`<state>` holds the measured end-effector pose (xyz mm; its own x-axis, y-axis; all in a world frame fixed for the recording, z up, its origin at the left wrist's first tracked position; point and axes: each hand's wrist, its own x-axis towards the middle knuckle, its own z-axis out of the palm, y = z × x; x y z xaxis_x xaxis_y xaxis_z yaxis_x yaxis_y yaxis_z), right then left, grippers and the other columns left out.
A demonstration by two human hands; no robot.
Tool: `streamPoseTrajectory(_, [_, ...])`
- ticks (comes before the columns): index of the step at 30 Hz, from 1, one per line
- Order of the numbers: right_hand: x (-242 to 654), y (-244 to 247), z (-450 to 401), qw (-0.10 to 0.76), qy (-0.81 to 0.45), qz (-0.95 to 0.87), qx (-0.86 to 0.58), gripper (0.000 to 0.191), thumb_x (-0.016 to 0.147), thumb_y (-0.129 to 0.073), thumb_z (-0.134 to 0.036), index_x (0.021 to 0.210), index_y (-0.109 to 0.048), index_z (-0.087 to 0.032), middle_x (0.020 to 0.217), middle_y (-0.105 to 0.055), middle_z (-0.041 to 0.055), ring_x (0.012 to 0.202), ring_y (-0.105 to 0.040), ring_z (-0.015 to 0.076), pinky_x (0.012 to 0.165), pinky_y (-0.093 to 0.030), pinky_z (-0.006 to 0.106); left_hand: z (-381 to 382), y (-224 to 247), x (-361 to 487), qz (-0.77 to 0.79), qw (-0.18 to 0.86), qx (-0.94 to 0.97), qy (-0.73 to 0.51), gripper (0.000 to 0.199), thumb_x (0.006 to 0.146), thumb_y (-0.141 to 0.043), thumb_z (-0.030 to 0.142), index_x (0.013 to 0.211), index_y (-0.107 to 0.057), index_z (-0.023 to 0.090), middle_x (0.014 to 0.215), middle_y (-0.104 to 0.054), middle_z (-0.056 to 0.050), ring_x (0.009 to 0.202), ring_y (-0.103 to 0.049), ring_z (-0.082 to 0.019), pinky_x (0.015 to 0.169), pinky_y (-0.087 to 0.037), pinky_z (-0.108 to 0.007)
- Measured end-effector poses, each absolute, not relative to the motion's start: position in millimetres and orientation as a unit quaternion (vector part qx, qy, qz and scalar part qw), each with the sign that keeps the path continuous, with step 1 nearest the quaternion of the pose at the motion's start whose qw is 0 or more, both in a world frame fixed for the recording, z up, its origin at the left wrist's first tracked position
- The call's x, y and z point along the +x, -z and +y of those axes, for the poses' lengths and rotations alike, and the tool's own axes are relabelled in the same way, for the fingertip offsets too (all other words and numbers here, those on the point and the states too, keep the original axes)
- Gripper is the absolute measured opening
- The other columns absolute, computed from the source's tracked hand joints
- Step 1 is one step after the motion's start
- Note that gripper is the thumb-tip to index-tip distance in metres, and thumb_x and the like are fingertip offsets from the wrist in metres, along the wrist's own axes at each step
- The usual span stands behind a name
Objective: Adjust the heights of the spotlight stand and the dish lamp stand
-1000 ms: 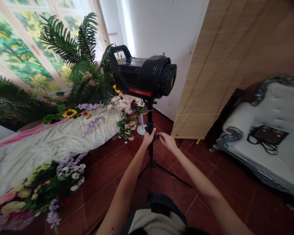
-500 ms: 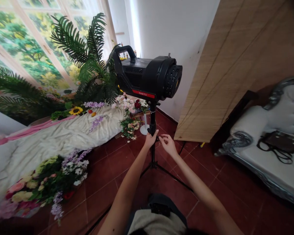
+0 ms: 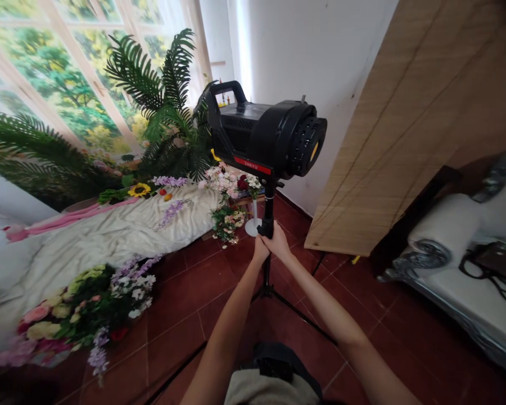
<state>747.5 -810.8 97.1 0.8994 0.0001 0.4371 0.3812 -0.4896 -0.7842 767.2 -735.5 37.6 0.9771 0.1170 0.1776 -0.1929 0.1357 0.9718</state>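
On the upright stand pole (image 3: 269,208), both hands clenched; studio light (image 3: 270,138) facing right.

studio light (image 3: 270,138) atop stand (image 3: 269,264)

Both hands on the light stand

We grip the stand pole (image 3: 268,211) with left hand (image 3: 260,249) and right hand (image 3: 279,244) — studio light (image 3: 265,135) above, flowers (image 3: 84,306) lower left.
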Motion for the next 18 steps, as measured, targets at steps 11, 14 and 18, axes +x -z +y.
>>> streamPoseTrajectory(11, [765.0, -129.4, -808.2, 0.616, 0.129, -0.148, -0.763, 0.042, 0.069, -0.061, -0.022, 0.105, -0.041, -0.023, 0.082, -0.060, 0.0013, 0.071, -0.060, 0.0179, 0.064, -0.049, 0.028, -736.3, -44.9, 760.4, -0.027, 0.702, 0.700, -0.130, 0.020, 0.063, -0.063, 0.020, 0.081, -0.061, 0.013, 0.078, -0.067, -0.006, 0.073, -0.061, -0.019, 0.069, -0.049, -0.030])
streamPoseTrajectory(14, [767.6, -164.5, -811.5, 0.650, 0.130, -0.209, -0.719, 0.042, 0.071, -0.062, -0.025, 0.107, -0.040, -0.022, 0.086, -0.057, 0.0010, 0.075, -0.059, 0.0156, 0.069, -0.050, 0.028, -738.6, -48.3, 759.7, -0.023, 0.689, 0.714, -0.127, 0.015, 0.066, -0.063, 0.025, 0.074, -0.061, 0.013, 0.068, -0.064, -0.003, 0.064, -0.059, -0.016, 0.061, -0.047, -0.027])
streamPoseTrajectory(18, [769.6, -210.8, -817.5, 0.643, 0.138, -0.267, -0.705, 0.044, 0.074, -0.064, -0.031, 0.108, -0.040, -0.022, 0.085, -0.053, 0.0007, 0.074, -0.057, 0.0133, 0.070, -0.050, 0.028, -739.1, -47.1, 760.1, -0.010, 0.666, 0.737, -0.116, 0.027, 0.069, -0.064, 0.041, 0.066, -0.059, 0.015, 0.056, -0.056, 0.000, 0.053, -0.054, -0.013, 0.053, -0.043, -0.024])
